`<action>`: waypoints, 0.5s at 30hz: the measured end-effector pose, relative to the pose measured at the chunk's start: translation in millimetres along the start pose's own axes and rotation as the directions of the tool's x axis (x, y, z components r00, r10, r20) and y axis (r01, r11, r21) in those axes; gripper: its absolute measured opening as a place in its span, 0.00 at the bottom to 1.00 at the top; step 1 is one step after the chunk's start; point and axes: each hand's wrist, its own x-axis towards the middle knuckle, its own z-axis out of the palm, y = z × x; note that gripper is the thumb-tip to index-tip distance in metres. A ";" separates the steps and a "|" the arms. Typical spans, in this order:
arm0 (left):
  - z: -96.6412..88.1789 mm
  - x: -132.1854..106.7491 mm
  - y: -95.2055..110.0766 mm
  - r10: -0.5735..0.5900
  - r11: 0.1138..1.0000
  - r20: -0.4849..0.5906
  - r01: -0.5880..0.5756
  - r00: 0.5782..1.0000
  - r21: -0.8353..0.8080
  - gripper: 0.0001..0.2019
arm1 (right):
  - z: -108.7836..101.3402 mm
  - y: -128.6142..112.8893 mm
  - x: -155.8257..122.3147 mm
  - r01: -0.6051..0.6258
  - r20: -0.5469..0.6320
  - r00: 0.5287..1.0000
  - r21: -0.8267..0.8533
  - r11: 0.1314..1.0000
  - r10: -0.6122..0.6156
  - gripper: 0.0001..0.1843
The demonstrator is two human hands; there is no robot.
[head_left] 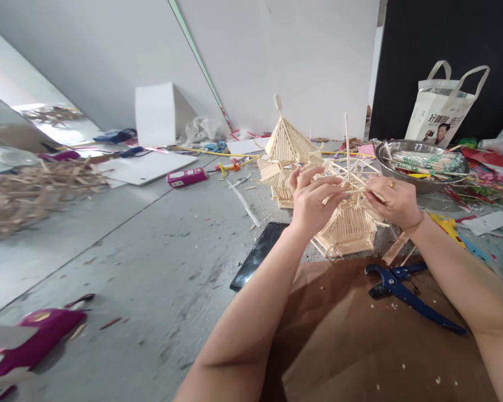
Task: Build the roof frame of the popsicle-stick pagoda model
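Observation:
A small house-like model of thin wooden sticks (349, 226) stands at the far edge of a brown board (352, 335). Loose sticks cross in a star above its top, one pointing straight up. My left hand (312, 201) is curled around the upper left of the model, fingers closed on the sticks. My right hand (396, 201), a ring on one finger, pinches a stick end at the upper right. Behind them stands a second stick model with a pointed roof (285, 148).
Blue-handled cutters (406, 290) lie on the board to the right. A black phone (257, 254) lies left of the board. A metal bowl with chopsticks (421, 162), a white tote bag (444, 109), a pile of sticks (33, 187) at left and a magenta tool (37, 338) are around.

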 end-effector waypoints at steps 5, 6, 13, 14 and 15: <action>-0.6 -0.1 0.0 -0.004 1.000 0.009 0.004 1.000 0.000 0.04 | -0.4 -0.1 -0.1 -0.008 0.002 1.000 0.034 0.999 0.008 0.04; -0.8 -0.2 -0.1 -0.012 1.000 0.017 0.012 1.000 0.003 0.04 | -0.6 -0.2 0.0 -0.009 0.003 1.000 0.033 0.999 0.009 0.04; -1.2 -0.3 0.9 -0.023 1.000 0.020 0.023 1.000 0.022 0.04 | 1.4 0.3 -1.2 -0.029 -0.024 0.999 -0.052 0.998 0.028 0.09; -1.2 -0.2 1.0 -0.021 1.000 0.018 0.020 1.000 0.020 0.04 | 1.9 0.6 -1.7 -0.043 -0.031 0.999 -0.059 0.997 0.041 0.11; -1.1 -0.2 1.1 -0.020 1.000 0.018 0.020 1.000 0.017 0.04 | 2.4 0.9 -2.2 -0.055 -0.033 0.998 -0.061 0.997 0.053 0.12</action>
